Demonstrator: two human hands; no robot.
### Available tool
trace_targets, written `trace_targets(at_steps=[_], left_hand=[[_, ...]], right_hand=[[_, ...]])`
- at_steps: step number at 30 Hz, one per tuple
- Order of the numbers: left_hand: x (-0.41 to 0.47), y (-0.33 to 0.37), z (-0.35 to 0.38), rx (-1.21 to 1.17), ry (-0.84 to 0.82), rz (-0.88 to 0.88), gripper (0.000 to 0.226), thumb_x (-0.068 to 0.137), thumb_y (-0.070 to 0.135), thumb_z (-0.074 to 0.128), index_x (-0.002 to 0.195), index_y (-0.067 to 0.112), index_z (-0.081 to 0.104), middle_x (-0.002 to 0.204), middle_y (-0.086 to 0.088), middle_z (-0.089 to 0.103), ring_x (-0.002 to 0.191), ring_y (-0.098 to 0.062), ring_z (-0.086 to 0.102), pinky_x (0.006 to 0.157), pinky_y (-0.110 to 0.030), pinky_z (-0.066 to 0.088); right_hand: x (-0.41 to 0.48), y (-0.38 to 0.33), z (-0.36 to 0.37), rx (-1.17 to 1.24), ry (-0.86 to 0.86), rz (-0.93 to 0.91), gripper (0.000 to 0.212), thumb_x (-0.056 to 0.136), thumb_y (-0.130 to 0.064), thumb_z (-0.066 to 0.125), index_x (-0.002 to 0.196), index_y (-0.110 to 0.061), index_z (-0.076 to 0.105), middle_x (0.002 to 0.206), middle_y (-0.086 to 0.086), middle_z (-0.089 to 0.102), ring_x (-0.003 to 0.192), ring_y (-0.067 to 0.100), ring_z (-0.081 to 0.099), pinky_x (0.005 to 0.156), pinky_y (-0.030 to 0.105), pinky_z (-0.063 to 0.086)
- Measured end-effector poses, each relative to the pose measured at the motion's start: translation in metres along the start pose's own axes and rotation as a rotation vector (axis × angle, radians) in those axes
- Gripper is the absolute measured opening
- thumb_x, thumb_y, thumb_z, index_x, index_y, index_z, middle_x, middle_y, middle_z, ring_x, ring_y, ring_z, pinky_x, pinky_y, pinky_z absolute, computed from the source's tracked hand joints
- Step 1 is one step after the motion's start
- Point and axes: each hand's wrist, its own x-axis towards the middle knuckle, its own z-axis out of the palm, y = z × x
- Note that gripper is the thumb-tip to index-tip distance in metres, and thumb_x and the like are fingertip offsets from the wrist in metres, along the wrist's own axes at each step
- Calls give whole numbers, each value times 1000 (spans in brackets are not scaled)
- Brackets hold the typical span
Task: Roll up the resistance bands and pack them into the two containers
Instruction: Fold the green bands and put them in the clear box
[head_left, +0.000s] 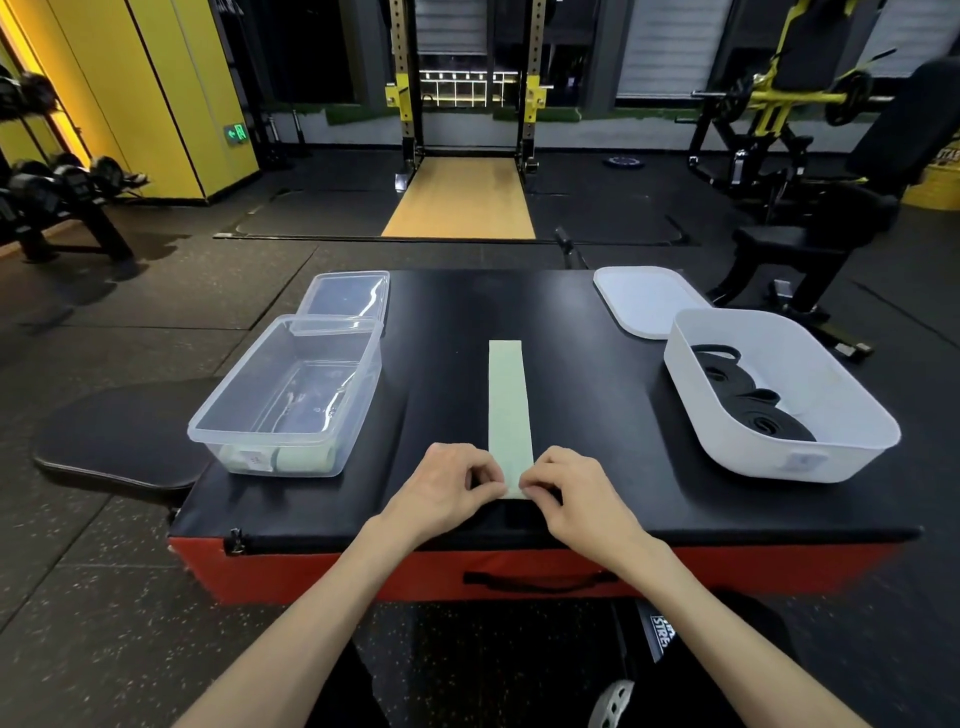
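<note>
Pinching the near end of the pale green band (508, 405), held it down at the near edge of the black pad (587, 415) with 2 hands: left hand (447, 483) on the band's left corner, right hand (571, 493) on its right corner, fingers of both curled and closed on the material. Lay flat and straight up the pad's middle, toward its far edge. On the pad's left side stood 1 clear container (363, 395), pale rolled bands (301, 457) at its near end, clear lid (348, 293) behind at the pad's far left. On the pad's right side sat 1 white container (779, 462) with black rolled bands (753, 405) inside, white lid (644, 299) at the far right.
</note>
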Motion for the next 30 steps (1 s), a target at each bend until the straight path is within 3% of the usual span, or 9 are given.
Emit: trace_targets(at_steps=[6,11,17,20,30], left_hand=[[3,1,2,38,19,90,4,83,18,70,84,22,71,69,14,54,62,-2,50,60,-7,36],[-2,-4,2,127,-20,262,9,89,19,64,92,16,72,85,5,64,76,-5,55,72,-10,38],[-5,-3,3,141,-16,260,12,89,20,65,96,15,73,88,3,63,81,-10,57,75,-11,37],[-3,-2,3,172,-14,260,16,92,22,60,99,16,72,90,2,61,86,-13,55,78,-12,33],[-4,-3,5,203,32,258,18,93,28,58,97,18,73,89,2,61,83,-14,52,78,-23,42]], right_hand=[[1,-2,4,24,53,-49,17,87,-3,62,88,-16,74,84,-8,59,78,6,51,70,18,42],[-2,0,5,-8,15,-81,20,87,-5,59,93,-16,74,89,-5,62,84,15,56,73,28,49],[-7,0,3,-10,-6,-92,16,88,-22,64,101,-21,73,93,-10,58,89,8,51,78,23,45],[-6,1,4,-52,30,-121,16,85,-16,69,100,-20,74,90,-7,56,86,13,49,74,23,45],[2,2,8,-125,79,-143,18,81,-2,69,89,-15,75,79,-5,60,73,17,52,60,26,48]])
